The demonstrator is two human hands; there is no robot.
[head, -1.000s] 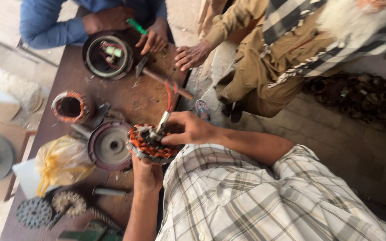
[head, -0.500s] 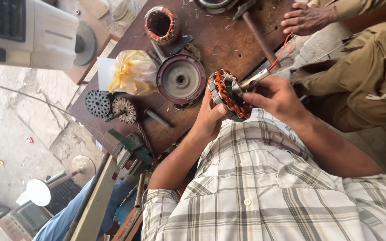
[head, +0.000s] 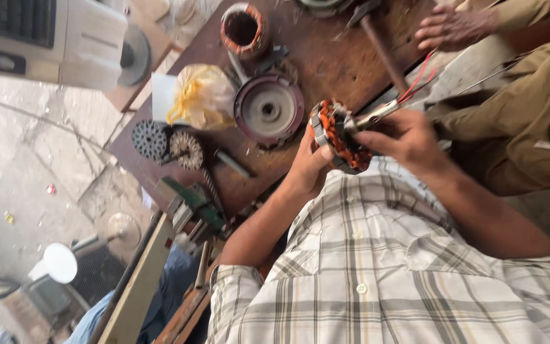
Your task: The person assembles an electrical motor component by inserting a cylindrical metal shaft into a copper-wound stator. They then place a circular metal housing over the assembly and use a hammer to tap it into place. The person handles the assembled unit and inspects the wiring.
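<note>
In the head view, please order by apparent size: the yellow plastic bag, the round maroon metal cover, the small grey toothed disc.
1. Yellow plastic bag and round maroon metal cover: look alike, no clear ranking.
2. Small grey toothed disc: clearly smallest.

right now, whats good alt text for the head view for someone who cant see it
A person in a checked shirt holds a copper-wound motor stator between the left hand and right hand, over a brown workbench with a round motor cover, another stator and a yellow plastic bag. Another person's hand rests at the bench's far edge.
</note>
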